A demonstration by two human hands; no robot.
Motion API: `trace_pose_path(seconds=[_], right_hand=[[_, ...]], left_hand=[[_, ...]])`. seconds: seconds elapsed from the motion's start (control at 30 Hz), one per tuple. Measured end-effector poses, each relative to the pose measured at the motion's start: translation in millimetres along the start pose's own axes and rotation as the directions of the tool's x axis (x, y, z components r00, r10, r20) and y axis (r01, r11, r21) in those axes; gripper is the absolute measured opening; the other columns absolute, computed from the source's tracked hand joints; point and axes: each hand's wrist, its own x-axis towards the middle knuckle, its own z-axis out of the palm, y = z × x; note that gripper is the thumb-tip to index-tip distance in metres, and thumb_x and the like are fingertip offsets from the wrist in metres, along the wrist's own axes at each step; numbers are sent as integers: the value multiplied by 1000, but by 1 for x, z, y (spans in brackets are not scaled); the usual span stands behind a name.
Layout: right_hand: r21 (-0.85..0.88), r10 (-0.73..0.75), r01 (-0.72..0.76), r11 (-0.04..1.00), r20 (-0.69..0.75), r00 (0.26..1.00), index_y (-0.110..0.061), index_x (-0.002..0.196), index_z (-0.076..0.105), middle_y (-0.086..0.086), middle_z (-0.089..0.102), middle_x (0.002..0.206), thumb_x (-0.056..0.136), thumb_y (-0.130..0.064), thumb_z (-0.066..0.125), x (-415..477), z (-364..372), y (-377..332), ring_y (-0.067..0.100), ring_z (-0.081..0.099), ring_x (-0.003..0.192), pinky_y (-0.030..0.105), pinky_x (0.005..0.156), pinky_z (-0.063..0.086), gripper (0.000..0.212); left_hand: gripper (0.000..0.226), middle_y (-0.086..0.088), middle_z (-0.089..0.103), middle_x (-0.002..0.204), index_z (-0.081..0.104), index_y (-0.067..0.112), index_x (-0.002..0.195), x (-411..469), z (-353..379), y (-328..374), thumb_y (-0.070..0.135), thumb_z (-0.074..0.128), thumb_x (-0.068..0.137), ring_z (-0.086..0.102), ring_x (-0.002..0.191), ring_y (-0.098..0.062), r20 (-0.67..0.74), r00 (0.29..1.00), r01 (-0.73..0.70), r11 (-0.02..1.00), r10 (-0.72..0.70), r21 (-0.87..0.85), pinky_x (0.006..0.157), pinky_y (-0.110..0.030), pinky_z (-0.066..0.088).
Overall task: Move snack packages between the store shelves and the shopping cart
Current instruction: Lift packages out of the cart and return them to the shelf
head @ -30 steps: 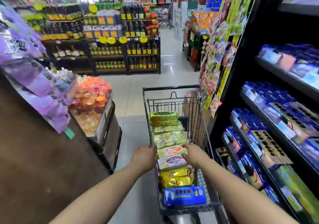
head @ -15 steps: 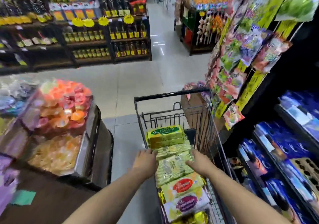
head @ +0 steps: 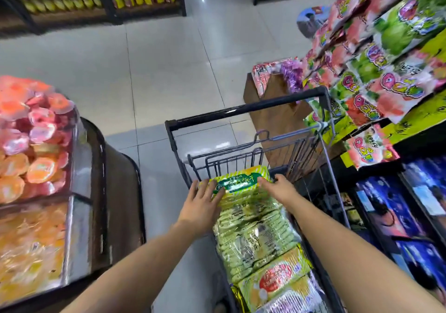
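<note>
A black wire shopping cart (head: 241, 112) stands in front of me, filled with a row of snack packages. At its far end lies a yellow-green package (head: 237, 184) with a dark green label. My left hand (head: 202, 203) holds its left end, fingers laid over the top. My right hand (head: 277, 187) grips its right end with curled fingers. Nearer to me lie pale green wafer packs (head: 253, 236), a red-labelled pack (head: 277, 274) and a purple-labelled pack (head: 290, 300).
A display bin of orange and pink jelly cups (head: 36, 131) stands close on the left. Hanging candy bags (head: 386, 71) and shelves of blue boxes (head: 398, 216) crowd the right, beside a brown stand (head: 272, 112). Tiled floor (head: 156, 71) runs ahead to bottle shelves.
Both hands have reached forward along the cart, from the middle packs to the yellow-green package at the far end. The view has tilted down and closer.
</note>
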Motion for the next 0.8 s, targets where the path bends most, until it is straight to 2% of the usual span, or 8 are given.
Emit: trace_pose_path(seconds=[0.13, 0.3, 0.43, 0.5, 0.57, 0.67, 0.73, 0.8], right_hand=[[60, 108, -108, 992, -2, 994, -7, 156, 25, 14, 30, 161, 84, -70, 60, 31, 13, 2, 34, 36, 144, 43, 112, 35, 102], [281, 193, -239, 929, 180, 964, -20, 160, 10, 6, 19, 165, 61, -77, 73, 43, 17, 7, 33, 33, 145, 47, 111, 38, 130], [404, 165, -286, 869, 310, 936, -32, 160, -1, -7, 5, 167, 64, -71, 79, 45, 18, 15, 25, 23, 149, 50, 117, 32, 131], [439, 165, -334, 834, 379, 910, -39, 158, -7, -5, 9, 167, 69, -61, 81, 42, 19, 18, 30, 36, 143, 50, 110, 39, 126], [453, 156, -353, 818, 416, 896, -39, 157, 10, -1, 31, 161, 70, -54, 84, 35, 19, 30, 30, 59, 122, 42, 91, 51, 116], [411, 130, -322, 853, 431, 893, -27, 136, 56, 2, 73, 118, 64, -56, 84, 17, 18, 33, 20, 72, 95, 32, 74, 54, 82], [438, 115, -312, 843, 420, 900, -29, 119, 66, -3, 78, 100, 65, -57, 83, -4, 22, 42, 16, 74, 87, 26, 68, 53, 63], [487, 98, -276, 828, 359, 928, -34, 107, 65, -8, 76, 90, 57, -64, 85, -27, 25, 51, 12, 72, 77, 28, 67, 50, 62]], left_hand=[[60, -14, 42, 156, 43, 20, 152, 1, 25, -6, 43, 33, 98, 40, 142, -39, -115, 992, -41, 999, 44, 24, 122, -60, 14], [60, -15, 39, 158, 41, 18, 153, 0, 40, -12, 41, 52, 98, 37, 144, -39, -195, 979, -69, 996, 58, -49, 122, -58, 14], [62, -18, 46, 151, 49, 12, 147, 0, 47, -16, 42, 57, 93, 42, 139, -39, -239, 968, -88, 994, 72, -58, 122, -57, 15], [65, -18, 46, 151, 49, 11, 146, 0, 48, -17, 44, 58, 91, 41, 140, -38, -238, 969, -77, 995, 60, -62, 121, -58, 17], [67, -16, 45, 153, 49, 12, 146, -3, 52, -15, 48, 56, 90, 40, 142, -36, -223, 972, -100, 991, 78, -88, 121, -59, 17], [65, -11, 45, 154, 50, 14, 144, 0, 45, -17, 51, 52, 90, 40, 143, -32, -231, 969, -109, 990, 86, -86, 122, -56, 12], [64, -8, 41, 157, 49, 15, 146, -8, 37, -11, 52, 44, 93, 35, 147, -28, -209, 975, -102, 988, 76, -117, 123, -52, 4], [65, -3, 34, 162, 44, 17, 150, -16, 27, -1, 53, 32, 97, 27, 151, -24, -131, 990, -68, 978, 43, -197, 124, -49, -2]])
